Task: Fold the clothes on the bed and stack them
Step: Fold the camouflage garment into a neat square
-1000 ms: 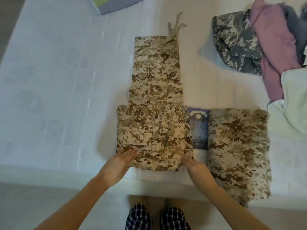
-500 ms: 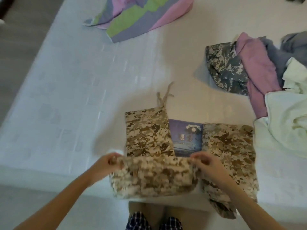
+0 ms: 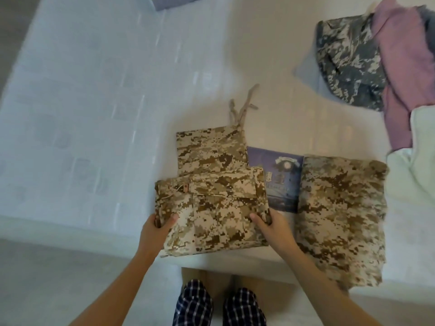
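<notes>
Tan desert-camouflage trousers [image 3: 211, 203] lie folded at the near edge of the white bed [image 3: 94, 114], with one layer and a drawstring sticking out at the far side. My left hand [image 3: 156, 228] grips the fold's near left corner, thumb on top. My right hand [image 3: 273, 225] grips the near right corner the same way. A second folded tan camouflage garment [image 3: 341, 215] lies just to the right, over a dark blue printed piece [image 3: 281, 182].
An unfolded heap sits at the far right: a grey camouflage garment [image 3: 350, 60], a pink cloth [image 3: 400, 55] and a pale green-white cloth [image 3: 419, 161]. A striped cloth corner [image 3: 169, 2] shows at the top edge. My plaid slippers [image 3: 219, 304] stand below the bed's edge.
I lifted the trousers' near end and brought it over toward the far side, so the garment now lies shorter and thicker. Both hands now hold its near corners.
</notes>
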